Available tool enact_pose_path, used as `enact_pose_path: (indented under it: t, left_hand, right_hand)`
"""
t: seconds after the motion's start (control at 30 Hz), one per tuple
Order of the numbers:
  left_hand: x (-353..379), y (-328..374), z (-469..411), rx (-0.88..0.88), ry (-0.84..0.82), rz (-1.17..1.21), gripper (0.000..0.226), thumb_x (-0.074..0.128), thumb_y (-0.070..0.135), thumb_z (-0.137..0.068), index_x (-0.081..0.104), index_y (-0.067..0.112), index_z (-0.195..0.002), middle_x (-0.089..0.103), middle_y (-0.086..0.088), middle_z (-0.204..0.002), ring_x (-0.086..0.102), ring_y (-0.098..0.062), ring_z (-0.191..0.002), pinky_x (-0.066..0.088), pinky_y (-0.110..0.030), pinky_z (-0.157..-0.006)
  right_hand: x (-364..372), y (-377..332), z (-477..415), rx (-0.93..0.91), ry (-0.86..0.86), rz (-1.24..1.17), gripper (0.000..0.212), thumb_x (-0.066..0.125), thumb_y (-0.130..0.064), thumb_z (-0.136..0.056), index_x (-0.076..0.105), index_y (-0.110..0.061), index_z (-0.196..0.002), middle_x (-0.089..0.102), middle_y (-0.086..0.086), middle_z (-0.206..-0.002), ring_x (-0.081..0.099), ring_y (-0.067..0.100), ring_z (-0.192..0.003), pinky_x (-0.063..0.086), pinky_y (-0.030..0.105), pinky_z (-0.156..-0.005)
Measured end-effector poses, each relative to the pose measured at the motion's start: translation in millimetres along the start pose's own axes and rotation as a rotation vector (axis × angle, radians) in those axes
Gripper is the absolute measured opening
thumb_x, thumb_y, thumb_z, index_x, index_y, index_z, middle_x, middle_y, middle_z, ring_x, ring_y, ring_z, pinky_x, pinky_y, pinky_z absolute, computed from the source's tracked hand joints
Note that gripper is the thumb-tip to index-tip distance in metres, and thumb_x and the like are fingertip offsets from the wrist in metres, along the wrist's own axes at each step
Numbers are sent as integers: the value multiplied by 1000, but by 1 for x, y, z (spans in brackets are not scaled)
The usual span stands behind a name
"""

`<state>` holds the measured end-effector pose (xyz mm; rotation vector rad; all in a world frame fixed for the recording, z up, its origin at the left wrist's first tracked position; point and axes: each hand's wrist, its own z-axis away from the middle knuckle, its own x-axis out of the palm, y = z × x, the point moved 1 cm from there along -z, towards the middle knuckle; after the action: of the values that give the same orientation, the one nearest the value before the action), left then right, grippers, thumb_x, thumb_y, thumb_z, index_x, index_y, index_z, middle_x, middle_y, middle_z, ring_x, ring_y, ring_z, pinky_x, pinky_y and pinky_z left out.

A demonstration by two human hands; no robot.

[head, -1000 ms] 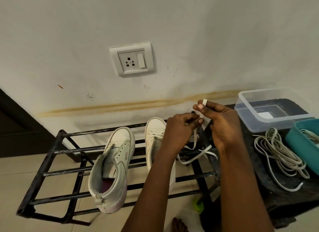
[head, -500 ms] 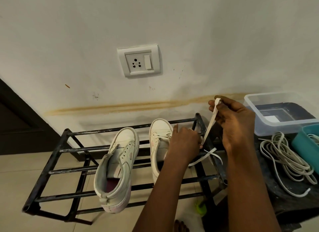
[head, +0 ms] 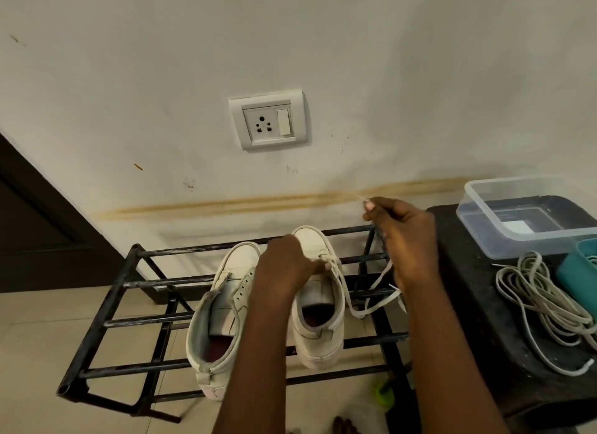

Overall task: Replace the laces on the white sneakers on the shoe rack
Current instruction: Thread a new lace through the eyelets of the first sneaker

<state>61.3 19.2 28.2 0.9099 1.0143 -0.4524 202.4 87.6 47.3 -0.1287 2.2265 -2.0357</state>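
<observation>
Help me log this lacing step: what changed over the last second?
The left hand dropped from beside the right hand onto the partly laced white leather sneaker and grips it at the eyelets. The right hand keeps pinching the flat white lace, raised above the rack. The unlaced white sneaker, black metal rack and coiled off-white laces stayed put.

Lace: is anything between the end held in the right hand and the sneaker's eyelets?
Only the left hand, which grips the sneaker over its eyelets. Otherwise the lace hangs free from the right hand to the sneaker.

dim soft light, edges bent, poss. slight motion blur
</observation>
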Motion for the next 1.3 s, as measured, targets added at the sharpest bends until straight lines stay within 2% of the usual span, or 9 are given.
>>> enact_pose_path:
  t: [0.1,0.17,0.33,0.47,0.57,0.7,0.8,0.97,1.3]
  left_hand:
    - [2,-15,-1,-28,-100,113,48,73,51,-72,66,5,-83,57,-6,-66,60,-17,-72,31,-18,-46]
    - [3,-23,-1,-36,-79,198,36,74,42,-74,65,7,-72,56,-1,-59,54,-12,-58,38,-20,-47]
    - [12,-25,4,-56,-9,234,38,59,31,-85,51,9,-55,42,0,-50,40,-11,-46,32,-19,-41]
    - [15,-34,5,-78,46,402,45,52,23,-91,41,12,-48,37,-3,-49,35,-16,-50,31,-28,-53]
    - [17,-48,6,-131,-24,735,33,44,9,-91,43,10,-58,36,-8,-59,36,-19,-59,34,-31,-58]
    - [18,-59,5,-166,-111,920,25,37,0,-91,52,2,-71,47,-14,-72,46,-23,-68,43,-33,-62]
    - [18,-63,4,-166,-138,953,26,35,-1,-92,53,2,-73,48,-18,-79,47,-27,-77,42,-39,-70]
    - [18,-62,3,-189,-146,939,21,37,3,-92,50,3,-75,47,-15,-76,47,-25,-71,42,-31,-61]
    - [19,-64,2,-168,-180,959,25,36,3,-94,52,2,-74,51,-17,-79,51,-27,-75,46,-34,-67]
  right_hand:
    - [26,12,8,-20,-137,205,18,66,-14,-85,72,-14,-103,70,-5,-94,62,5,-83,50,14,-78]
    - [44,20,13,-19,-227,295,21,64,-10,-87,71,-11,-106,68,-4,-97,59,2,-79,44,2,-65]
    - [61,41,18,40,-263,397,21,64,-11,-87,71,-7,-106,70,7,-108,63,17,-102,47,24,-93]
    - [62,48,19,61,-285,470,19,66,-15,-85,73,-6,-101,70,8,-106,62,20,-104,47,30,-95]
    - [62,52,17,99,-300,510,19,63,-18,-88,72,-9,-102,68,8,-112,60,20,-106,44,26,-89]
    - [68,52,19,69,-358,633,18,57,-18,-91,71,-14,-101,66,8,-113,60,22,-103,46,28,-82]
    - [71,47,22,18,-407,703,19,54,-17,-93,71,-14,-101,67,9,-110,59,23,-102,47,30,-83]
    - [72,42,24,-5,-430,766,21,55,-19,-93,71,-16,-107,64,10,-116,57,24,-108,49,33,-87]
    - [76,40,32,-105,-411,989,27,48,-21,-97,66,-19,-117,64,9,-116,51,24,-113,44,34,-91]
